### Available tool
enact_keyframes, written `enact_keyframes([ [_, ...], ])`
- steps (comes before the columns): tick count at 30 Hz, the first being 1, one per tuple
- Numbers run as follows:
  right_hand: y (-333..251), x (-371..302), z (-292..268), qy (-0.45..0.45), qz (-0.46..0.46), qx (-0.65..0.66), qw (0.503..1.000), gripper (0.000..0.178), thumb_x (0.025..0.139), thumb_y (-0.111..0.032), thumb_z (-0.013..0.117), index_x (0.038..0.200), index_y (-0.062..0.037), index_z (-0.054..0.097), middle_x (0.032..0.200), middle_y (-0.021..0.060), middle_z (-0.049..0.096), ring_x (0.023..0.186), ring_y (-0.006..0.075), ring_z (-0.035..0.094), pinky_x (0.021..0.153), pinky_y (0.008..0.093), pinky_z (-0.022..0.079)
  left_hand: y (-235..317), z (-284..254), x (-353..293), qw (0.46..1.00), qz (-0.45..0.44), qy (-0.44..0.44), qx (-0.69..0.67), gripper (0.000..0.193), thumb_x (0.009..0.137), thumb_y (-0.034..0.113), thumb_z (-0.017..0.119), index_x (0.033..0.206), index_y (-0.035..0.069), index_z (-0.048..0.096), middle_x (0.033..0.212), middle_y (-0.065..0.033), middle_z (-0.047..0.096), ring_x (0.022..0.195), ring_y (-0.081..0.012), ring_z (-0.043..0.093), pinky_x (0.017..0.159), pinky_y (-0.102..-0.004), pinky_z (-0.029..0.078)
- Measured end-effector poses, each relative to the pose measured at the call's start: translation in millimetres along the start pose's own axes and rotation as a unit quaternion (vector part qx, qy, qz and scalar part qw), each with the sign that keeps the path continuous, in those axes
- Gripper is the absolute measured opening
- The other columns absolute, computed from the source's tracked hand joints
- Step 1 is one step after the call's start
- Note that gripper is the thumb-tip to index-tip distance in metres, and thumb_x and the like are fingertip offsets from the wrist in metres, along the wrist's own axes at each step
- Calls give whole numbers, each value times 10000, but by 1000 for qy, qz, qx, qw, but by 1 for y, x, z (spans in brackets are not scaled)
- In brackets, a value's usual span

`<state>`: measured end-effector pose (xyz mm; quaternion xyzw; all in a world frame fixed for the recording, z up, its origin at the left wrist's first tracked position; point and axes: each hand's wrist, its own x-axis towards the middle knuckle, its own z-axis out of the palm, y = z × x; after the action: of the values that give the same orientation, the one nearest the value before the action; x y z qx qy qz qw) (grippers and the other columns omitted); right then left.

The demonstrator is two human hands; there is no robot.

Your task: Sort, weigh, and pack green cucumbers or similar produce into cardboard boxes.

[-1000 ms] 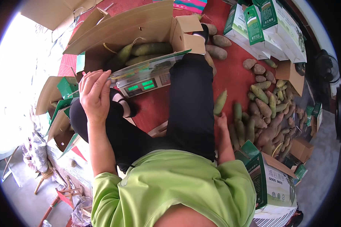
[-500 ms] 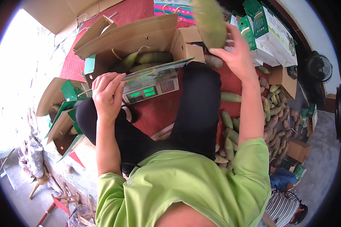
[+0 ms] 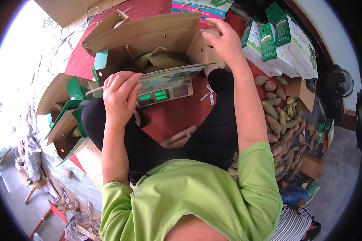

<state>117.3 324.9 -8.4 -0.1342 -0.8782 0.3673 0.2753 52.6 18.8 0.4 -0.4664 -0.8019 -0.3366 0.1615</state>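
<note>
A brown carton (image 3: pixel 145 35) sits on a weighing scale (image 3: pixel 165 95) with lit green displays, between my black-trousered legs. Several long green radishes (image 3: pixel 169 61) lie inside it. My left hand (image 3: pixel 121 94) is closed on the upper edge of the carton's printed front flap (image 3: pixel 173 76), at its left end. My right hand (image 3: pixel 225 42) hovers by the carton's right end flap (image 3: pixel 209 50), fingers apart and holding nothing.
Green and reddish radishes (image 3: pixel 283 128) are heaped on the floor to the right. Green-and-white boxes (image 3: pixel 285 48) stand at the far right; opened cartons (image 3: pixel 64 136) stand at left. A fan (image 3: pixel 338 78) is by the wall. Another person (image 3: pixel 295 221) is at the lower right.
The right hand held a green radish half a second ago; it is now empty and further left, at the carton. A radish now lies higher in the carton. My left hand keeps its hold.
</note>
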Motion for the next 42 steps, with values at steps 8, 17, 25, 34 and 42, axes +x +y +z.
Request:
enact_keyframes([
  [8,38,-8,-6,11,153,180,972,327,846,-139,665,1147,-20,614,1029,58,646,927,116,587,843,262,464,2,-1,0,999,14,43,14,195,733,77,691,927,58,688,940,-52,645,963,-260,599,841,-376,442],
  [17,39,-11,-7,-3,152,161,975,313,858,-162,649,1132,-17,608,974,43,642,867,105,577,733,241,453,95,-58,-5,923,131,315,-176,108,803,229,669,887,185,619,902,44,591,884,-167,576,785,-480,479],
  [25,35,-11,-8,3,170,159,973,292,836,-70,652,1112,13,606,945,59,640,813,111,576,718,242,470,129,-77,-8,816,261,261,-444,529,843,223,674,1323,267,455,1185,97,460,962,-149,484,832,-534,352],
  [34,34,-9,-3,-15,200,152,968,300,846,-94,637,1131,-10,595,972,48,635,838,109,570,699,249,459,134,-83,-26,819,203,259,-469,548,790,434,722,1284,288,534,1211,113,486,1066,-76,469,908,-429,318],
  [42,28,-10,-5,-22,214,127,968,322,845,-126,650,1146,-27,591,983,45,641,851,123,584,697,261,463,128,-89,-33,834,205,223,-461,572,783,432,729,1297,291,521,1239,111,470,1062,-80,471,872,-412,340],
])
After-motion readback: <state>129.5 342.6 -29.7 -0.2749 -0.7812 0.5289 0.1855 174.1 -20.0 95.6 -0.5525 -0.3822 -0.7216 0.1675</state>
